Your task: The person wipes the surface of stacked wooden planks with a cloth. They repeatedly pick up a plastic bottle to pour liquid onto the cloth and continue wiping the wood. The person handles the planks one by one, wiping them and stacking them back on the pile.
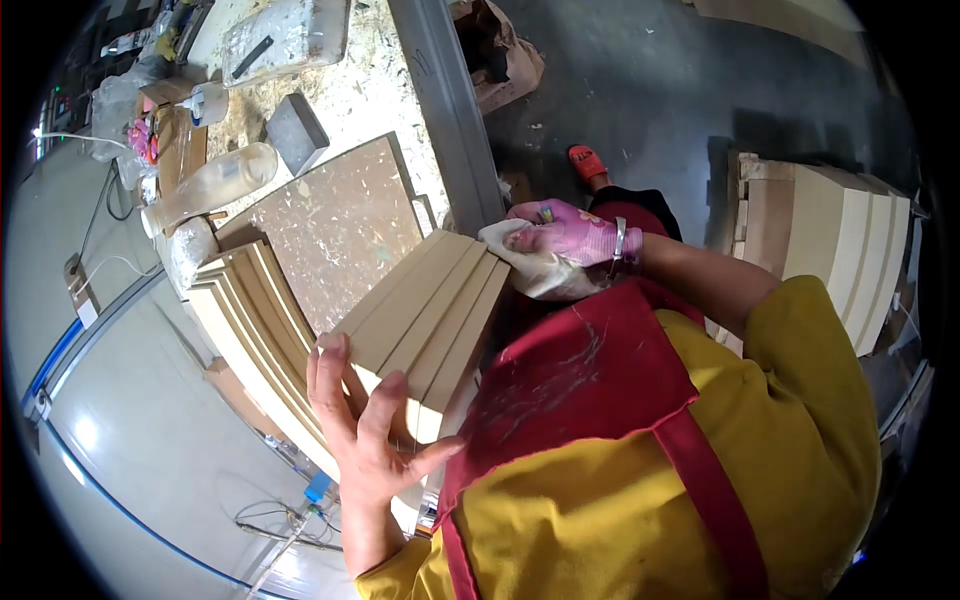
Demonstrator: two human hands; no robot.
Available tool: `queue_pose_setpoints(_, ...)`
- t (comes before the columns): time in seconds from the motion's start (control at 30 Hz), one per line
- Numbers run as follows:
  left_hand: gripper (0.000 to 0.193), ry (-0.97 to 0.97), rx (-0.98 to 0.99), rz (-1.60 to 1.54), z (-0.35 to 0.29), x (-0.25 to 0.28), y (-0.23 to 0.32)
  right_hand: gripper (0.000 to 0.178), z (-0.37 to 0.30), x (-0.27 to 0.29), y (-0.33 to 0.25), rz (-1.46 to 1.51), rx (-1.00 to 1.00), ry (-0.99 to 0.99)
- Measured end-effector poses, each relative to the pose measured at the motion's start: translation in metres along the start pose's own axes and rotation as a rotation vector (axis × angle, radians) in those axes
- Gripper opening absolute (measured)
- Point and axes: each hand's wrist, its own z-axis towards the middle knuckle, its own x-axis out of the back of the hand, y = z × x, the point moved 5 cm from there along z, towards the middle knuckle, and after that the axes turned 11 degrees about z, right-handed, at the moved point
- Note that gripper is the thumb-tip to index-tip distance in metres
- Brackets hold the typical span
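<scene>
A stack of several pale, flat boards (425,300) stands in front of me, the boards pressed face to face. My left hand (375,430) is bare, and its fingers are spread across the near end of this stack, with the thumb stretched out toward my apron. At the far end, my right hand (575,235) wears a pink glove and has a white cloth (535,270) bunched in its grip. The cloth touches the corner of the boards. Part of the gloved fingers is hidden by the cloth.
Left of the stack, more pale boards (265,350) lean beside a paint-spattered panel (335,220). A clear bottle (215,185) and a grey block (297,135) lie on the worktable. Another board stack (840,240) stands on the right; a brown bag (505,60) is on the floor.
</scene>
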Motion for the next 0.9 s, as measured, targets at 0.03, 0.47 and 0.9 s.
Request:
queue_pose_setpoints(0.03, 0.075, 0.005, 0.008, -0.008, 0.000, -0.001, 0.000, 0.035, 0.002, 0.002, 0.004, 0.015, 0.001, 0.035)
queue_pose_setpoints(0.47, 0.077, 0.121, 0.075, -0.064, 0.009, 0.001, 0.005, 0.026, -0.058, -0.088, -0.104, -0.248, 0.625, -0.081)
queue_pose_setpoints(0.9, 0.050, -0.247, -0.230, 0.192, 0.052, 0.019, 0.025, 0.021, -0.048, -0.063, -0.076, -0.651, 0.436, -0.043)
